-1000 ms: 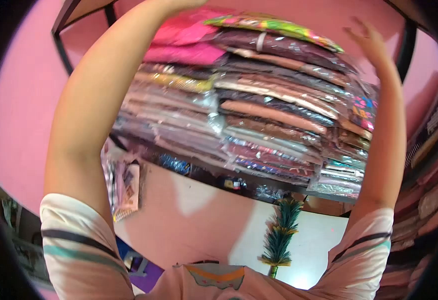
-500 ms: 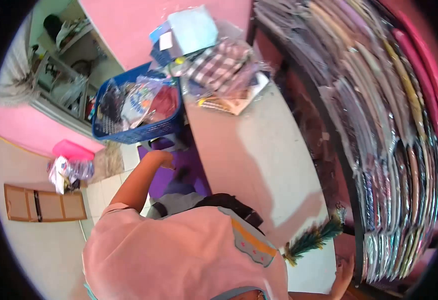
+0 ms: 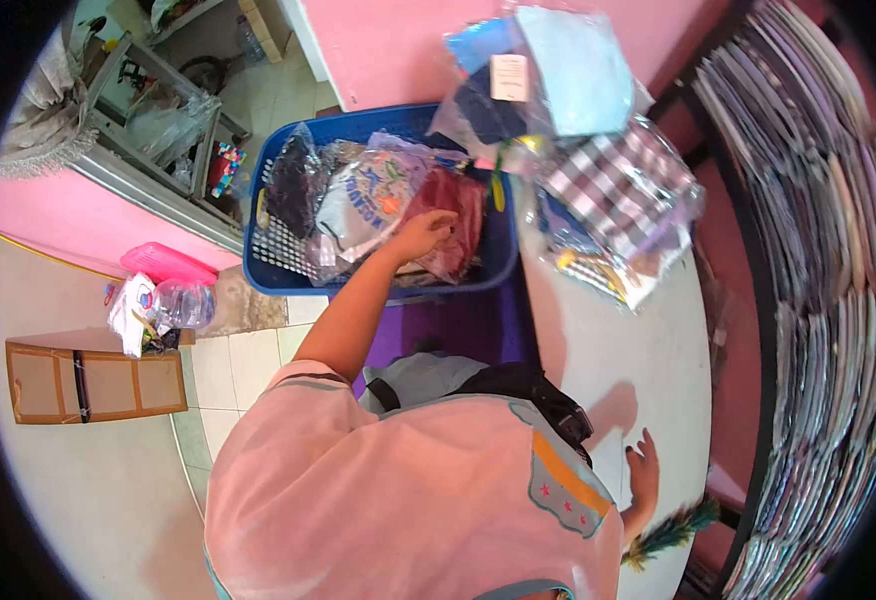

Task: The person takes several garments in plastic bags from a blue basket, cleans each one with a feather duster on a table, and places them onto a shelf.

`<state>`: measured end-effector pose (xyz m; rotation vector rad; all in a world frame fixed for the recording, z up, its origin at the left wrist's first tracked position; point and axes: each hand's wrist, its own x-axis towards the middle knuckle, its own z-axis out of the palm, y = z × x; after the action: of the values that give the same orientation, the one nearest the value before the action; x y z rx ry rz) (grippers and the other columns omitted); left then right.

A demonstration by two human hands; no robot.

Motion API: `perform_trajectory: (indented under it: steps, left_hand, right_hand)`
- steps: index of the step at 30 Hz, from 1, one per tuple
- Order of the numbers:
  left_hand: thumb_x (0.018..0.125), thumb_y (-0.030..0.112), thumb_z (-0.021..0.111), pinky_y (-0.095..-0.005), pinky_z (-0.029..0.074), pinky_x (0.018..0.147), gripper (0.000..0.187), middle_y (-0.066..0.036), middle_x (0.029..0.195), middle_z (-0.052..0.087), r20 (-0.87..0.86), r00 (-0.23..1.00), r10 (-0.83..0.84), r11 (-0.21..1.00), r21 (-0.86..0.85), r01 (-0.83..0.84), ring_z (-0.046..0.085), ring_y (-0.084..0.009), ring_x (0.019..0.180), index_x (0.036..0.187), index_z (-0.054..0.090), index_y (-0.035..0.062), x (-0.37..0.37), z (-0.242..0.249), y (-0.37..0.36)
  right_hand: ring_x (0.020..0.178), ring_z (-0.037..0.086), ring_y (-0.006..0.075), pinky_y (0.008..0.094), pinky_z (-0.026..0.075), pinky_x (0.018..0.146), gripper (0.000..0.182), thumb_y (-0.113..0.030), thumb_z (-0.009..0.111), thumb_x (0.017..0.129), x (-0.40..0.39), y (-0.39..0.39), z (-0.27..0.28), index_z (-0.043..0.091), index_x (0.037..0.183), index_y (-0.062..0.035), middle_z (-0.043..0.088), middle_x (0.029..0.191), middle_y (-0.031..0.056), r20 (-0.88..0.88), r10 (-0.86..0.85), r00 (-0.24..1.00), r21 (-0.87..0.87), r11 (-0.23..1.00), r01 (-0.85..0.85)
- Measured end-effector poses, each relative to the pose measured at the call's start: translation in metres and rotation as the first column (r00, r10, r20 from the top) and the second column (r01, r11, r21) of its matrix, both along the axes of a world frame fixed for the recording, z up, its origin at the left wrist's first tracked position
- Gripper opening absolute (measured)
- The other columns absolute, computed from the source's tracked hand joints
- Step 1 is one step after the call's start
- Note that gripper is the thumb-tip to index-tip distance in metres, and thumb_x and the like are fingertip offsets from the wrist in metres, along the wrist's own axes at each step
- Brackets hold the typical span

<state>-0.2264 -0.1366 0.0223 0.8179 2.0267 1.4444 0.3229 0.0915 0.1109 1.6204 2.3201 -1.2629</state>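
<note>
In the head view, the left hand (image 3: 426, 236) touches the dark red packet (image 3: 466, 215) in the blue basket (image 3: 504, 250), fingers bent; whether they grip it, I cannot tell. The right hand (image 3: 643, 472), empty with fingers apart, is at the white table (image 3: 673, 400), near a green tinsel-like strand (image 3: 673, 535). The checked packet (image 3: 618, 185) lies beside the basket.

- Blue basket (image 3: 358, 122), with a maroon packet (image 3: 465, 212) and a white packet (image 3: 356, 208) lettered in blue.
- Checked packet (image 3: 623, 185) in white, pink and black; pale blue packet (image 3: 580, 75).
- White tabletop (image 3: 673, 375), pink wall (image 3: 388, 50), dark green tinsel (image 3: 680, 530).
- Pink shirt (image 3: 358, 480), its grey-and-orange patch (image 3: 566, 485) dotted with pink stars.
</note>
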Motion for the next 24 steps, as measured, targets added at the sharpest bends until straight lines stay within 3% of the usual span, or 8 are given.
perform_trajectory:
  steps: [3,5,8,9,12,15,19,24]
  left_hand:
    - [0.087,0.016,0.056,-0.0304,0.04,0.094,0.043,-0.014,0.121,0.056,0.212,0.942,0.26,0.963,-0.128,-0.236,0.054,-0.021,0.108,0.126,0.05,0.0002,-0.062,-0.048,-0.056]
    - [0.082,0.016,0.059,-0.0318,0.044,0.087,0.042,-0.018,0.114,0.059,0.187,0.827,0.529,0.838,-0.269,-0.475,0.057,-0.0256,0.103,0.12,0.054,-0.0014,-0.087,-0.072,-0.101]
    - [0.077,0.022,0.067,-0.0355,0.046,0.084,0.048,-0.019,0.112,0.059,0.383,0.378,0.843,0.515,-0.368,-0.775,0.057,-0.0275,0.1,0.115,0.055,-0.0049,-0.137,-0.136,-0.18]
    - [0.075,0.022,0.069,-0.0364,0.046,0.084,0.047,-0.018,0.111,0.059,0.473,0.148,0.869,0.368,-0.416,-0.831,0.057,-0.0279,0.099,0.112,0.057,-0.0059,-0.146,-0.135,-0.194]
    - [0.072,0.019,0.073,-0.0372,0.045,0.084,0.052,-0.016,0.111,0.058,0.727,-0.057,0.684,0.095,-0.166,-0.982,0.056,-0.028,0.099,0.113,0.054,-0.0059,-0.16,-0.145,-0.218]
    - [0.073,0.022,0.076,-0.039,0.048,0.075,0.058,-0.017,0.111,0.058,0.4,-0.119,0.909,-0.12,-0.023,-0.993,0.058,-0.0291,0.089,0.116,0.049,-0.0063,-0.179,-0.169,-0.221]
    - [0.07,0.018,0.079,-0.0352,0.046,0.076,0.058,-0.013,0.103,0.056,0.329,-0.191,0.925,-0.084,-0.313,-0.946,0.055,-0.0233,0.087,0.114,0.045,0.0006,-0.17,-0.131,-0.215]
    - [0.074,0.029,0.075,-0.0327,0.045,0.075,0.05,-0.014,0.097,0.06,0.104,0.035,0.994,0.066,-0.314,-0.947,0.057,-0.0231,0.086,0.105,0.053,-0.0039,-0.167,-0.154,-0.233]
  right_hand:
    - [0.13,0.029,0.0413,0.0445,0.026,0.106,0.063,-0.032,0.055,0.089,-0.059,-0.009,-0.058,0.026,0.144,-0.0207,0.027,0.142,0.0278,-0.033,0.102,0.994,0.033,0.994,-0.101]
    - [0.132,0.016,0.0472,0.0516,0.02,0.107,0.07,-0.043,0.051,0.088,-0.092,-0.009,-0.091,0.015,0.145,-0.0255,0.013,0.146,0.0277,0.263,0.032,0.964,0.033,0.999,-0.042]
    - [0.132,0.004,0.0543,0.0635,0.017,0.102,0.078,-0.058,0.046,0.086,-0.123,-0.02,-0.12,0.0,0.145,-0.0347,-0.001,0.148,0.0275,0.495,-0.136,0.858,0.131,0.988,0.082]
    - [0.131,0.001,0.0563,0.0678,0.017,0.1,0.08,-0.062,0.044,0.084,-0.134,-0.029,-0.117,-0.004,0.144,-0.0381,-0.005,0.148,0.0274,0.536,-0.204,0.819,0.18,0.976,0.125]
    - [0.132,-0.002,0.0549,0.0736,0.019,0.093,0.082,-0.066,0.045,0.081,-0.163,-0.045,-0.107,-0.008,0.141,-0.0453,-0.01,0.148,0.0259,0.644,-0.341,0.685,0.258,0.94,0.224]
    - [0.133,-0.004,0.0531,0.0751,0.022,0.09,0.08,-0.066,0.045,0.081,-0.151,-0.04,-0.117,-0.007,0.14,-0.0485,-0.012,0.148,0.0247,0.627,-0.34,0.701,0.272,0.939,0.212]
    - [0.133,-0.007,0.0519,0.0752,0.019,0.091,0.081,-0.067,0.044,0.081,-0.147,-0.041,-0.117,-0.009,0.14,-0.0482,-0.015,0.149,0.0224,0.57,-0.35,0.743,0.259,0.935,0.242]
    - [0.133,-0.01,0.051,0.07,0.015,0.097,0.079,-0.067,0.045,0.082,-0.152,-0.042,-0.113,-0.006,0.139,-0.0505,-0.016,0.148,0.0226,0.558,-0.369,0.744,0.25,0.929,0.273]
